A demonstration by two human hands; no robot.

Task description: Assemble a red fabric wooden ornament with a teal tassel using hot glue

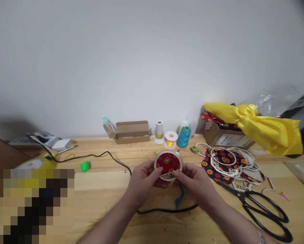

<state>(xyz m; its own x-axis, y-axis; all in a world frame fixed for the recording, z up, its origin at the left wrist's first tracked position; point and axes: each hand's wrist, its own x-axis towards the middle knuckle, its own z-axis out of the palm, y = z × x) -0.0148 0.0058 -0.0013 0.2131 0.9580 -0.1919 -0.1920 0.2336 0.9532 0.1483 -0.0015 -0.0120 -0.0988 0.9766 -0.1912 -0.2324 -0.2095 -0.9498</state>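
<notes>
Between my two hands is a round pale frame with dark red patterned fabric (167,161) inside it and a cut-out lattice along its lower edge. My left hand (144,177) grips its left side, thumb on the front. From the right, my right hand (191,179) pinches the rim by the lattice with its thumb; the other fingers are partly hidden behind. A blue strip or tassel (178,198) hangs below the frame; where it is fastened I cannot make out.
Black-handled scissors (263,211) and a pile of pale lattice frames and patterned fabric (226,159) lie right. Behind stand a teal thread cone (184,137), yellow thread spool (170,141) and open cardboard box (133,132). A black cable (118,162) crosses the wooden table.
</notes>
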